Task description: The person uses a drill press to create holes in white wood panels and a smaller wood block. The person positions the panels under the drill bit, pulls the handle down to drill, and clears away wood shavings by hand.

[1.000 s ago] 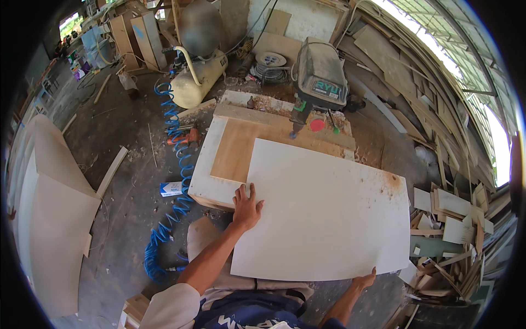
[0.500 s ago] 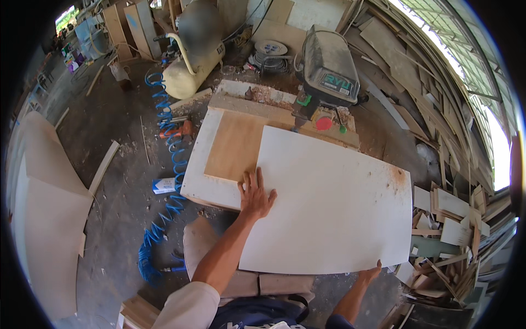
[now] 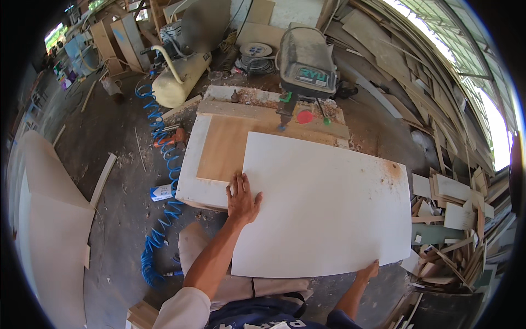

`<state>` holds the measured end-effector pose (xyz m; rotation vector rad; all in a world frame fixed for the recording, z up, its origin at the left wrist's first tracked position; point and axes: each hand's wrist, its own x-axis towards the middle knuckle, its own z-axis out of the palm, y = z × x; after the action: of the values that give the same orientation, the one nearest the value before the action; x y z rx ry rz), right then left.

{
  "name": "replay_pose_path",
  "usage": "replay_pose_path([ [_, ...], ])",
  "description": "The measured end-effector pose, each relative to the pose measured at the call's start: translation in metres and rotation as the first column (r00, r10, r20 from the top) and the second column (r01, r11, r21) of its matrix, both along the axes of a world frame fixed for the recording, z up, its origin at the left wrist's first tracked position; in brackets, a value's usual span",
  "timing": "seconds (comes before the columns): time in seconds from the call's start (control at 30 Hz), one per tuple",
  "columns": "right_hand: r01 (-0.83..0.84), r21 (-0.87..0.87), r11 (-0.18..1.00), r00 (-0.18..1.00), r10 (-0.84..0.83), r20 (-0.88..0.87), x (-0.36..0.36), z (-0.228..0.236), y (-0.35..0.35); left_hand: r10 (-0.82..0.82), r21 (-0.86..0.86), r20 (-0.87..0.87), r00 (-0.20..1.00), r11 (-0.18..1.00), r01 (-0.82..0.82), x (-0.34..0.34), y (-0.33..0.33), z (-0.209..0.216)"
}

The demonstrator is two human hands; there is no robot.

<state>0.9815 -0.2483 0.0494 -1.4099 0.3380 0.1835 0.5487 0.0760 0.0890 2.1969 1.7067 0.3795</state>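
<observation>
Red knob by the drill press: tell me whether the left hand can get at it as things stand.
Probably yes. The left hand lies flat on the white board's near-left edge; the red knob sits beyond the far edge, nothing standing between, though it looks a long stretch.

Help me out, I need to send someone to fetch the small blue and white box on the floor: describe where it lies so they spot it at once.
Start at the workbench that carries the large white panel under the left hand. On the dusty floor by the bench's left edge lies the small box, beside the blue coiled air hose. It is the only flat, blue and white carton there; the nearby orange tool lies farther away.
</observation>
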Motion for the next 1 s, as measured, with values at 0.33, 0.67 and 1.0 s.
replay_pose_path([
  [0.33, 0.135, -0.896, 0.423, 0.980, 0.079, 0.185, 0.003, -0.005, 0.013, 0.141, 0.066, -0.063, 0.988, 0.988, -0.137, 0.002, 0.021, -0.022],
  [0.67, -0.307, -0.648, 0.697, -0.218, 0.611, 0.761, -0.068, 0.230, 0.410, 0.127, -0.128, -0.083, 0.988, 0.982, -0.137, 0.008, 0.025, 0.000],
  [1.0, -0.001, -0.965, 0.261, -0.518, 0.826, 0.223, -0.063, 0.250, 0.573, 0.136, -0.077, -0.051, 0.989, 0.987, -0.139, 0.013, 0.027, -0.007],
])
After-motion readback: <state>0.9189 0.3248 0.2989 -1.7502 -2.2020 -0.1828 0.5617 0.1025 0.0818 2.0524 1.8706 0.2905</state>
